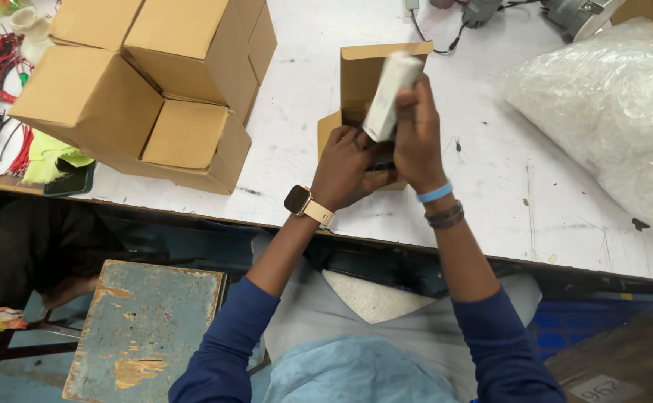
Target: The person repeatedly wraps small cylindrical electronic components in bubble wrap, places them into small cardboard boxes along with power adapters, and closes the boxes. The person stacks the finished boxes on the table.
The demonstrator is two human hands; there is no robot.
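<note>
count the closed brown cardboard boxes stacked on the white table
4 show: two on top at the far left and centre, two below at the left and front of the stack. More may be hidden behind.

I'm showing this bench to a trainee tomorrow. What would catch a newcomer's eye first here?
Most likely the two hands at the middle of the white table: the right hand holds a small white box over an open cardboard box, which the left hand steadies. Next, the stack of cardboard boxes at far left and the clear plastic bag at right.
</note>
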